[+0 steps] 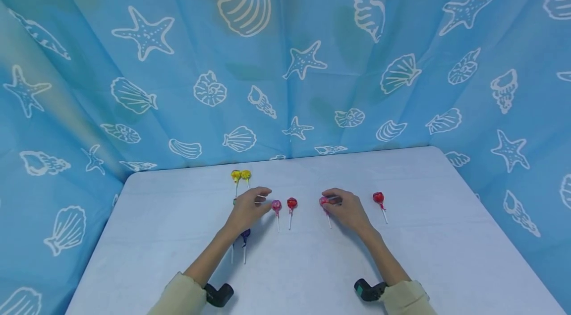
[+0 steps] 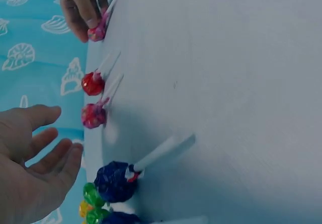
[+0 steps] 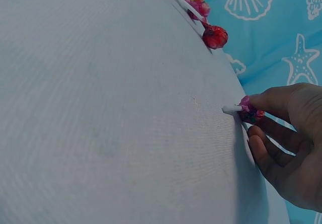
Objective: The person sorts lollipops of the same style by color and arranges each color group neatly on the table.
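Observation:
My right hand pinches the head of a pink lollipop between thumb and fingers, its white stick pointing toward me. Just left of it a red lollipop lies on the table, with another pink lollipop beside it. My left hand hovers by that pink one, fingers loosely bent and nothing between them, as the left wrist view confirms. Under and near the left forearm are dark blue lollipops and green lollipops, partly hidden in the head view.
Two yellow lollipops lie at the back left of the white table. A single red lollipop is to the right of my right hand. A blue curtain with white shells hangs behind the table's far edge.

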`<control>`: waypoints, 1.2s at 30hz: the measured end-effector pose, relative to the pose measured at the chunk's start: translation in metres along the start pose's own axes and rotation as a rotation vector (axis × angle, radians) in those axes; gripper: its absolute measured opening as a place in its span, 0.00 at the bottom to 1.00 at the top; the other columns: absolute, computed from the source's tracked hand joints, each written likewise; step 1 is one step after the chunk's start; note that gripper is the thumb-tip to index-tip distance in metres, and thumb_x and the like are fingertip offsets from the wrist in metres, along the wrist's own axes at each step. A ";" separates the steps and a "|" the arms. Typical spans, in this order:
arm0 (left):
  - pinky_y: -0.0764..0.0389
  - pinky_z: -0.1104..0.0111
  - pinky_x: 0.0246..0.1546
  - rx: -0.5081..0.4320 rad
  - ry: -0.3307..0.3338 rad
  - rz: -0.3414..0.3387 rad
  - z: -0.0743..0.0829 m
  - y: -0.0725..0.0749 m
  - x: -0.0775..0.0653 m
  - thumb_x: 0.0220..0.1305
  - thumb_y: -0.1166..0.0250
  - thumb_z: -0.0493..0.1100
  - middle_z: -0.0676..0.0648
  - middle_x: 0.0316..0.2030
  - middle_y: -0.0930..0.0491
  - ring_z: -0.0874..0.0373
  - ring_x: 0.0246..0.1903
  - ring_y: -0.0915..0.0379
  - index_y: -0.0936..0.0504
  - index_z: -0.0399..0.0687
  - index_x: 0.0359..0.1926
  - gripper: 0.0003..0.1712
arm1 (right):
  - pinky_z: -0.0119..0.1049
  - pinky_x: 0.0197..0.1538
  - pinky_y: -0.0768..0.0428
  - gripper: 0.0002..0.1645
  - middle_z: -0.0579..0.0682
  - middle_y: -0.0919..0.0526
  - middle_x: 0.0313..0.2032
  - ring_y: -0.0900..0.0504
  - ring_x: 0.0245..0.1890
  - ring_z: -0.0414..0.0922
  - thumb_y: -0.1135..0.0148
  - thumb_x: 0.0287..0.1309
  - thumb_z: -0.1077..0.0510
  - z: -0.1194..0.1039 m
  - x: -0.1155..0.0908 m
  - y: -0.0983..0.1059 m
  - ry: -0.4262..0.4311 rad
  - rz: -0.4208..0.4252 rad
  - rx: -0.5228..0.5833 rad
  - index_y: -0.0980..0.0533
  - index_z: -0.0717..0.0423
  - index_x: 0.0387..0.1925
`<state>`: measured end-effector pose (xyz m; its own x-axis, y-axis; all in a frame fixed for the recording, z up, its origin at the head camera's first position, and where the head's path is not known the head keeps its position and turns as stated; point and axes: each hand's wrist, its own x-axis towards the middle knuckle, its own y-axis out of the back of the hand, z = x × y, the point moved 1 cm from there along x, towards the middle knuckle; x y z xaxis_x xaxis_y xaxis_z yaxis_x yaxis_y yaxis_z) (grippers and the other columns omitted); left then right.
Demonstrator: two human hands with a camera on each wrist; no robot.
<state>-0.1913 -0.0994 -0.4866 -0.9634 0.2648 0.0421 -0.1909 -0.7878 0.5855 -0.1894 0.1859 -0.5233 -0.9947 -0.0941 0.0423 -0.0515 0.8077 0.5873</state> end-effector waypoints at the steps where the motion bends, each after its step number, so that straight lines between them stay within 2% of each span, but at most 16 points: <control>1: 0.21 0.54 0.53 -0.002 -0.003 -0.004 0.001 -0.001 0.001 0.65 0.33 0.36 0.37 0.54 0.20 0.44 0.53 0.22 0.22 0.36 0.58 0.20 | 0.49 0.53 0.20 0.17 0.51 0.15 0.48 0.17 0.47 0.50 0.32 0.62 0.62 0.001 0.000 0.000 0.004 0.000 -0.005 0.19 0.56 0.53; 6: 0.19 0.55 0.50 0.008 -0.003 -0.029 0.001 -0.008 0.008 0.64 0.32 0.36 0.36 0.51 0.19 0.44 0.50 0.21 0.21 0.35 0.56 0.20 | 0.49 0.53 0.20 0.16 0.51 0.15 0.46 0.17 0.47 0.50 0.32 0.62 0.61 0.002 0.001 -0.001 0.013 0.003 -0.009 0.18 0.56 0.52; 15: 0.18 0.61 0.45 0.108 0.064 -0.064 0.005 -0.018 0.017 0.63 0.31 0.37 0.43 0.46 0.17 0.52 0.43 0.20 0.18 0.38 0.53 0.18 | 0.48 0.53 0.20 0.16 0.49 0.15 0.45 0.18 0.47 0.49 0.32 0.61 0.60 0.005 0.002 -0.002 -0.009 -0.002 0.003 0.18 0.54 0.51; 21: 0.18 0.62 0.44 0.129 0.056 -0.076 0.004 -0.022 0.018 0.65 0.33 0.35 0.45 0.39 0.16 0.52 0.40 0.20 0.17 0.36 0.50 0.13 | 0.48 0.53 0.20 0.16 0.49 0.15 0.45 0.17 0.46 0.49 0.32 0.62 0.60 0.006 0.001 -0.001 -0.007 0.002 0.003 0.18 0.54 0.51; 27: 0.18 0.63 0.45 0.137 0.088 -0.088 0.006 -0.022 0.019 0.66 0.33 0.36 0.44 0.40 0.16 0.52 0.42 0.21 0.17 0.35 0.51 0.14 | 0.47 0.53 0.20 0.17 0.50 0.15 0.45 0.17 0.46 0.49 0.31 0.61 0.60 0.006 0.001 -0.001 -0.004 0.001 -0.005 0.18 0.54 0.52; 36: 0.20 0.59 0.50 0.145 0.083 -0.095 0.011 -0.020 0.025 0.67 0.35 0.34 0.42 0.44 0.17 0.48 0.48 0.21 0.18 0.35 0.53 0.14 | 0.48 0.53 0.20 0.16 0.49 0.15 0.44 0.17 0.46 0.49 0.32 0.62 0.60 0.008 0.000 -0.003 0.000 0.009 0.007 0.18 0.54 0.52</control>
<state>-0.2092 -0.0710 -0.4888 -0.9556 0.2830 -0.0820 -0.2584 -0.6714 0.6946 -0.1905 0.1883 -0.5311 -0.9951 -0.0867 0.0473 -0.0432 0.8127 0.5810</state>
